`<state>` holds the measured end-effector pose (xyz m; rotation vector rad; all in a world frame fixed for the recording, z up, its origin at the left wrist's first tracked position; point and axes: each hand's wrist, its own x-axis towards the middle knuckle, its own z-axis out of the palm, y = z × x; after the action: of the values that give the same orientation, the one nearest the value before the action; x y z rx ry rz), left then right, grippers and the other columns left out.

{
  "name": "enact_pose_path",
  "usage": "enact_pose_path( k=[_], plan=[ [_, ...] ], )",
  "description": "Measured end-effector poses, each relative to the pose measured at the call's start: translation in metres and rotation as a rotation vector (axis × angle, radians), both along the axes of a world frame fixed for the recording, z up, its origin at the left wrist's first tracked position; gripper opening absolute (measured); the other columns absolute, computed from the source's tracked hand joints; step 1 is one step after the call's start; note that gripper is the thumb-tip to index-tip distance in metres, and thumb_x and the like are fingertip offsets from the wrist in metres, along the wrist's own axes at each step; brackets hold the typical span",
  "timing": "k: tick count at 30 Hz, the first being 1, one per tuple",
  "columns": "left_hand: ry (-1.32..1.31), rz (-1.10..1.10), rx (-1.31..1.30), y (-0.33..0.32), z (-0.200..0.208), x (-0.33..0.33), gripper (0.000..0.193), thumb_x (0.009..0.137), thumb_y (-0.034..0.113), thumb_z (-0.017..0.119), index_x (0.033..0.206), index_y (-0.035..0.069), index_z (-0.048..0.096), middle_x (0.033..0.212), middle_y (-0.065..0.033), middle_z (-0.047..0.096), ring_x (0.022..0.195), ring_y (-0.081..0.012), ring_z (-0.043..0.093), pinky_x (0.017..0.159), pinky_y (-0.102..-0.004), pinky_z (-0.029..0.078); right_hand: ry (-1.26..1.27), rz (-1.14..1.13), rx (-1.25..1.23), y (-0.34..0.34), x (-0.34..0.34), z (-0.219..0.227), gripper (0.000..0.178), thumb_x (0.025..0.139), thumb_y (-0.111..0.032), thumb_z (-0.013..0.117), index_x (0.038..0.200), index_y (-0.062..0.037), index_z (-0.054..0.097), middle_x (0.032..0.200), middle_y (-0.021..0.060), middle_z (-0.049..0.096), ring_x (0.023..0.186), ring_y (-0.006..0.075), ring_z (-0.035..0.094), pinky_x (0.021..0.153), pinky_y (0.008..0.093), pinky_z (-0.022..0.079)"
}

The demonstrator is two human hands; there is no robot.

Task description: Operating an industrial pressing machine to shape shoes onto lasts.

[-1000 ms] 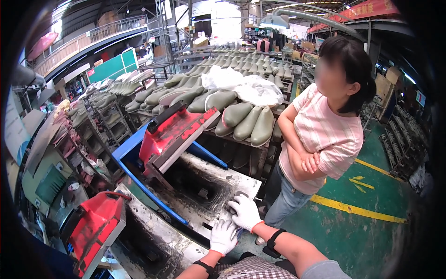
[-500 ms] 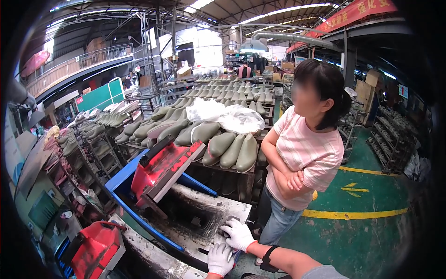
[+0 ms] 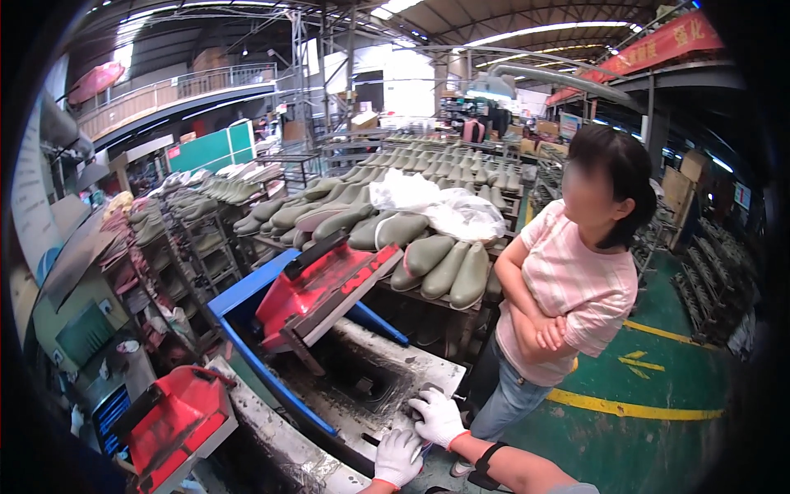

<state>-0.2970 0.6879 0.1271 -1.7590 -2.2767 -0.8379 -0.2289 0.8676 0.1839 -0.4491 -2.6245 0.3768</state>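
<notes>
My left hand, in a white glove with an orange cuff, lies on the near edge of a worn metal machine top. Just right of it and a little farther off, my right hand, gloved the same way, rests with its fingers apart on that top. Small dark parts lie by its fingertips; I cannot make out what they are. Neither hand shows anything held. Beyond them is a dark, grimy recess in the machine, with a raised red lid tilted above it.
A blue frame borders the machine, and a second red lid stands to the left. Racks of olive-green shoe-shaped pieces with clear plastic fill the space behind. A person stands close at right, arms folded. Yellow lines mark the green floor.
The view has swung slightly left and up, so the scene sits farther right and lower. My hands stay at the machine's near edge; the person keeps their arms folded.
</notes>
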Motion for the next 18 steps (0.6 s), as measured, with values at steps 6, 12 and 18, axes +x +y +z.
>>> enact_pose_path(
  k=[6, 12, 18],
  plan=[
    [0.011, -0.016, 0.016, -0.001, 0.007, -0.002, 0.045, 0.076, 0.03, 0.074, 0.117, 0.011, 0.072, 0.123, -0.0126, 0.065, 0.117, -0.0351, 0.061, 0.1, -0.0503, 0.049, 0.001, -0.006, 0.019, -0.003, -0.001, 0.003, 0.049, 0.076, -0.02, 0.073, 0.125, -0.0162, 0.075, 0.133, 0.0157, 0.066, 0.131, 0.0374, 0.06, 0.1, 0.0508, 0.054],
    [0.009, -0.053, 0.038, 0.008, 0.007, -0.005, 0.043, 0.074, 0.028, 0.074, 0.114, 0.012, 0.073, 0.116, -0.0112, 0.064, 0.112, -0.0353, 0.06, 0.097, -0.0507, 0.049, -0.034, -0.007, 0.017, 0.005, -0.002, 0.001, 0.051, 0.079, -0.022, 0.071, 0.13, -0.0174, 0.072, 0.139, 0.015, 0.064, 0.138, 0.0378, 0.055, 0.103, 0.0517, 0.052],
    [0.047, -0.009, 0.086, 0.009, -0.008, -0.004, 0.044, 0.07, 0.027, 0.077, 0.112, 0.011, 0.073, 0.116, -0.0144, 0.066, 0.11, -0.0394, 0.061, 0.096, -0.0557, 0.049, 0.045, 0.014, 0.034, 0.002, -0.002, 0.006, 0.045, 0.08, -0.018, 0.072, 0.125, -0.0134, 0.074, 0.128, 0.0149, 0.068, 0.123, 0.0355, 0.064, 0.091, 0.0479, 0.059]
  ],
)
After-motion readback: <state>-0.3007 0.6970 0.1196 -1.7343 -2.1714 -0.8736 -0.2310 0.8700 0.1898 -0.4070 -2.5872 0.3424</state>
